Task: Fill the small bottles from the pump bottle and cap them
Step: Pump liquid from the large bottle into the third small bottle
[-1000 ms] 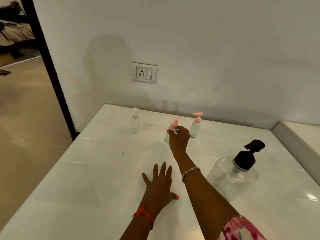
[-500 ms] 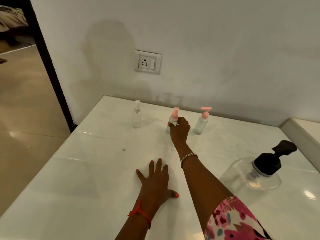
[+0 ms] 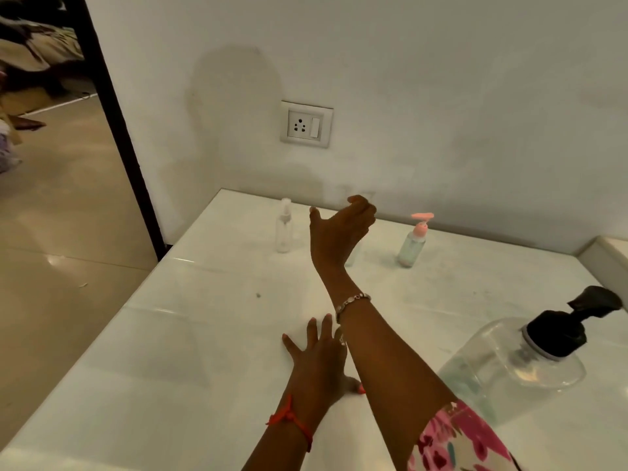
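Observation:
Three small bottles stand near the wall. A clear spray bottle (image 3: 283,231) is at the left and a pink-pump bottle (image 3: 412,248) at the right. Between them, only the clear base of the middle bottle (image 3: 352,258) shows beside my wrist. My right hand (image 3: 341,231) is raised in front of that bottle's top, fingers curled and thumb sticking out; whatever is in the fingers is hidden. My left hand (image 3: 317,367) lies flat on the table, fingers spread, holding nothing. The large clear pump bottle (image 3: 503,375) with a black pump head stands at the near right.
The white table (image 3: 190,334) meets the wall at the back, where a socket plate (image 3: 306,124) sits. A raised white ledge (image 3: 601,263) borders the far right. The table's left edge drops to a tiled floor beside a dark door frame.
My right hand has lifted and turned over the middle bottle, hiding the bottle's pink top. The view has moved closer. My left hand stays flat on the table.

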